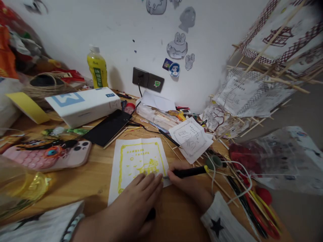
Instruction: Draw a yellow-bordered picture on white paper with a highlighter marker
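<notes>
A white sheet of paper (118,151) lies on the wooden table, bearing a yellow drawing of a pavilion, small characters and a border. My left hand (136,198) rests flat over its lower part, fingers stretched out. A small black object (151,215) peeks out beneath that hand, mostly hidden. At the sheet's right edge, my right hand (185,181) is closed around a black pen (193,171) with a yellow rear end; its tip meets the paper beside my left fingertips. Beyond them lies another drawn sheet (190,139), in black lines.
A dark tablet (109,127), white box (85,107) and pink phone (78,154) lie to the left. Behind stands a yellow drink bottle (98,69). On the right are a stick-and-paper frame (242,90), a white cable (249,178), red-handled scissors (262,215) and plastic bags (285,158).
</notes>
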{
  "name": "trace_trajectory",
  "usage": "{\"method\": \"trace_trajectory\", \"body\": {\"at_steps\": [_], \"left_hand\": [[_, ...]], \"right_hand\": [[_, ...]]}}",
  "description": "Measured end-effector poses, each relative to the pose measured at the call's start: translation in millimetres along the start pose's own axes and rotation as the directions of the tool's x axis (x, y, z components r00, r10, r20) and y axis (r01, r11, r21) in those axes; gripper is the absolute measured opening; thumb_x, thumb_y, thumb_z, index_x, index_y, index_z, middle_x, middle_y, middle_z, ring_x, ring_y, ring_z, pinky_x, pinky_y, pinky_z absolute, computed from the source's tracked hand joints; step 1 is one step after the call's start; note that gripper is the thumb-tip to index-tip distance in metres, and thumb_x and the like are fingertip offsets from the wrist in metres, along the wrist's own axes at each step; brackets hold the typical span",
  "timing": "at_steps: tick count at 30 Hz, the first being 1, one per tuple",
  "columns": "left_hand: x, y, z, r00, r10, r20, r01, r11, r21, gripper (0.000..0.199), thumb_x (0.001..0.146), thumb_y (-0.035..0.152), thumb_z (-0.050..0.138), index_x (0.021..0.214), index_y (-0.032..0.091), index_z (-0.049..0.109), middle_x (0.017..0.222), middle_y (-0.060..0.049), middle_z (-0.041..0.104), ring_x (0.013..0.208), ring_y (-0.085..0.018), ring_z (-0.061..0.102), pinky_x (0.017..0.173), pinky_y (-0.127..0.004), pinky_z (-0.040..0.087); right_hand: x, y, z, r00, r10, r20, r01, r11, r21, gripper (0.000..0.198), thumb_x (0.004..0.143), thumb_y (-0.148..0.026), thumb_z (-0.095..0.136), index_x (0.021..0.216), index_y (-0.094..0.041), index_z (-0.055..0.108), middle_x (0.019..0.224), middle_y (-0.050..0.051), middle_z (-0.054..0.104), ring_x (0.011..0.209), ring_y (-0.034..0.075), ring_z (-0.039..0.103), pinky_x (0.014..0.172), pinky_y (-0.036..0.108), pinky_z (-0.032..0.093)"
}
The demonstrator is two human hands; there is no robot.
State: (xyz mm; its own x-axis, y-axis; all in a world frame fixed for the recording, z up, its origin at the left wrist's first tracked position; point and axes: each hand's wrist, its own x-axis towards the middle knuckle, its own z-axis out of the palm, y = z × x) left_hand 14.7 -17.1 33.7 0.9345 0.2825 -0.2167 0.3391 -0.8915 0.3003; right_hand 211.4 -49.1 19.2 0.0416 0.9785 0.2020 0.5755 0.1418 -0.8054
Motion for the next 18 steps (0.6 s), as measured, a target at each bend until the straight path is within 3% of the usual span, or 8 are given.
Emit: {"method": "trace_trajectory", "body": {"at_steps": [7,13,18], "left_hand": [[0.1,-2.2,1.5,0.998,0.022,-0.064,-0.023,1.000,-0.017,0.077,0.068,0.020,0.059,0.141,0.004,0.041,0.151,-0.020,0.032,0.134,-0.039,0.035,0.109,-0.056,0.030],[-1.2,-4.8,9.5,0.990,0.039,-0.134,-0.040,0.999,-0.006,0.075,0.069,0.024,0.061,0.140,0.007,0.043,0.149,-0.019,0.036,0.133,-0.037,0.037,0.109,-0.053,0.030],[0.8,-2.6,4.0,0.996,0.009,-0.084,-0.010,1.000,-0.015,0.080,0.064,0.017,0.061,0.141,0.005,0.042,0.149,-0.020,0.035,0.133,-0.039,0.037,0.109,-0.054,0.031]], "right_hand": [[-2.1,12.5,1.7,0.997,0.022,-0.074,-0.024,0.999,-0.033,0.024,0.075,-0.017,0.052,0.053,-0.021,0.047,0.055,-0.003,0.048,0.055,0.013,0.042,0.050,0.026,0.032],[-1.3,15.6,1.6,0.999,-0.009,-0.051,0.007,0.999,-0.034,0.023,0.075,-0.017,0.053,0.053,-0.021,0.047,0.055,-0.003,0.048,0.054,0.013,0.042,0.050,0.026,0.031],[-0.9,14.6,1.8,0.999,0.005,-0.054,-0.005,1.000,-0.011,0.023,0.075,-0.017,0.054,0.053,-0.021,0.049,0.055,-0.003,0.050,0.054,0.013,0.042,0.050,0.026,0.031]]}}
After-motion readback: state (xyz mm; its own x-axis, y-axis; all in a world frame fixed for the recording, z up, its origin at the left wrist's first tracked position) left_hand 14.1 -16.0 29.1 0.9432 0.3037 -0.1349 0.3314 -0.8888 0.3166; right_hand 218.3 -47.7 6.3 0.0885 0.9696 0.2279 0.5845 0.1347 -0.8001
